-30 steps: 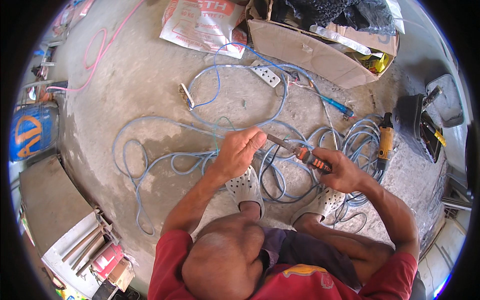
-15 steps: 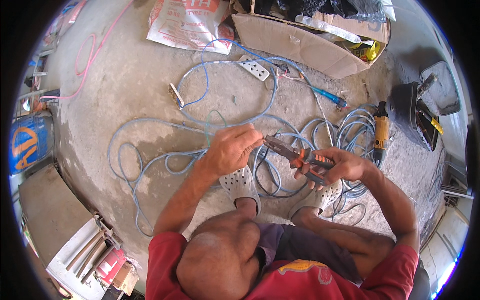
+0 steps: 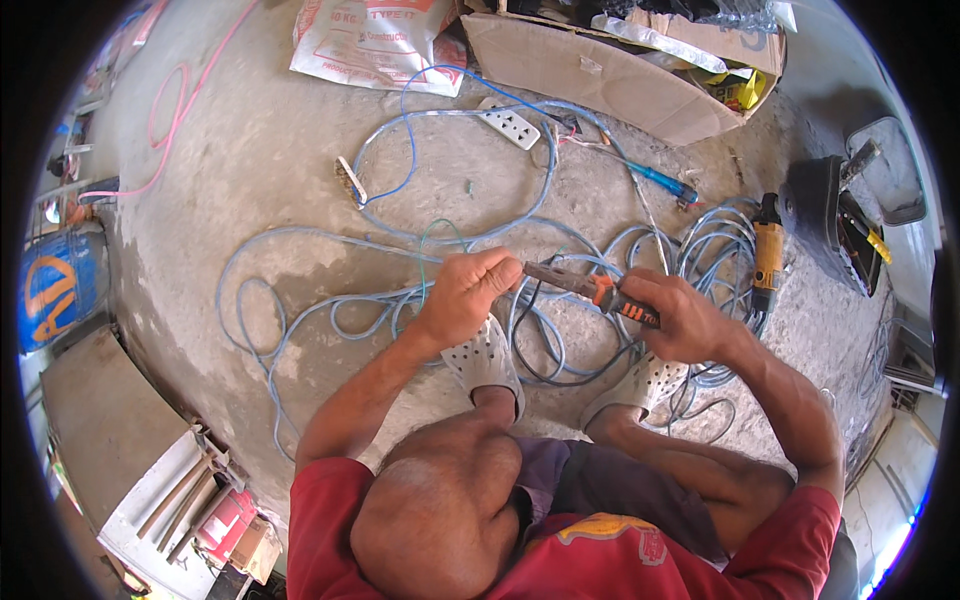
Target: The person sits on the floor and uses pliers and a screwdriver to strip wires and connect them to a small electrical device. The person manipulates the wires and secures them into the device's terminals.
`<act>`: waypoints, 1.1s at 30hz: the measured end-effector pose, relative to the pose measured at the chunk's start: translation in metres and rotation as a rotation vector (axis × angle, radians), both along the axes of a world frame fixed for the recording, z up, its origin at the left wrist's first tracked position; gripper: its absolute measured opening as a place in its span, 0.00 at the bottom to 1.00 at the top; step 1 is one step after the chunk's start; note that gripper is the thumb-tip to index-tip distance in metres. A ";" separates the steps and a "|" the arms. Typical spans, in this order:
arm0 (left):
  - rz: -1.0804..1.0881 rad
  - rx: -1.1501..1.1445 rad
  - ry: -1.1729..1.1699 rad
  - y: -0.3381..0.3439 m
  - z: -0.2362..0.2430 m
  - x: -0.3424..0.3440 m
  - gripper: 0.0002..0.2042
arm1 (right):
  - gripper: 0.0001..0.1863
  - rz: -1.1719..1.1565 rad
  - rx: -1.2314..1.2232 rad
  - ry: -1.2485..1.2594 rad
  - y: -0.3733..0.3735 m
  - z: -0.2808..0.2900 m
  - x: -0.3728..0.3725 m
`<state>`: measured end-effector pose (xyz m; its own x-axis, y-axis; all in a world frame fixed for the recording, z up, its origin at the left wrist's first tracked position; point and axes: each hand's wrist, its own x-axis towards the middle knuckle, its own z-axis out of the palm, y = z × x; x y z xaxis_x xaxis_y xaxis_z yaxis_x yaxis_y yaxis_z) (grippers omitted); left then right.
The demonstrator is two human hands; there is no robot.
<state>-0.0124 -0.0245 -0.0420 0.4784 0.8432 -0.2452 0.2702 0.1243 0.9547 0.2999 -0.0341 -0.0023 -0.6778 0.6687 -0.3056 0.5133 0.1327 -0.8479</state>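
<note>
My left hand [image 3: 467, 295] is closed in a pinch, thumb against fingers; whatever sits between them is too small to make out. Beside its knuckles loops a thin green wire [image 3: 426, 232], which passes out of sight at the hand. A pair of pliers [image 3: 568, 279] with black and orange handles is gripped in my right hand [image 3: 682, 315]. Their dark jaws point left, with the tip at or just beside my left fingertips. Whether the jaws bite on anything is hidden. Below both hands lies a tangle of blue-grey cable [image 3: 385, 297] on the concrete floor.
A white socket strip [image 3: 510, 124], a blue screwdriver [image 3: 662, 184] and a white plate-like piece [image 3: 351, 182] lie ahead. To the right are a yellow-black tool [image 3: 767, 255] and a black toolbox [image 3: 822, 215]. Farther off stand a cardboard box [image 3: 600, 75] and a printed sack [image 3: 372, 55].
The pliers have rolled and swung nearer level, so their spread handles no longer show apart. My right hand has turned with them, knuckles up. My left hand keeps its pinch.
</note>
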 end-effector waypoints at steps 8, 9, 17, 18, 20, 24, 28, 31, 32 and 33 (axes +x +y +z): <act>0.183 -0.804 -0.600 -0.004 0.007 0.013 0.18 | 0.11 0.194 0.931 -0.295 0.039 0.020 0.010; 0.142 -0.861 -0.655 -0.002 0.008 0.011 0.18 | 0.11 0.212 0.996 -0.279 0.046 0.023 0.012; 0.053 0.222 -0.121 0.007 0.017 0.007 0.14 | 0.31 -0.026 -0.309 0.145 0.038 0.012 0.027; 0.059 0.343 -0.091 0.010 0.017 0.005 0.13 | 0.34 -0.062 -0.568 0.184 0.032 0.015 0.029; 0.046 0.482 -0.029 0.009 0.016 0.005 0.08 | 0.40 -0.112 -0.900 0.291 0.017 0.009 0.030; -0.012 0.606 0.032 0.010 0.021 0.007 0.05 | 0.39 -0.049 -1.081 0.357 0.010 0.004 0.027; -0.044 0.715 0.040 0.013 0.020 0.009 0.07 | 0.41 -0.004 -1.088 0.351 0.006 0.000 0.024; -0.069 0.733 0.028 0.015 0.023 0.007 0.08 | 0.44 0.009 -1.111 0.338 0.004 -0.004 0.025; -0.070 0.730 0.025 0.014 0.023 0.007 0.08 | 0.40 -0.009 -1.112 0.337 0.002 -0.004 0.024; -0.072 0.727 0.021 0.013 0.022 0.007 0.09 | 0.37 -0.026 -1.113 0.336 0.001 -0.003 0.022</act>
<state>-0.0055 -0.0111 -0.0196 0.5402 0.7630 0.3549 0.2734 -0.5580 0.7835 0.3221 -0.0333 -0.0055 -0.8261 0.1587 -0.5407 0.2321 -0.7786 -0.5831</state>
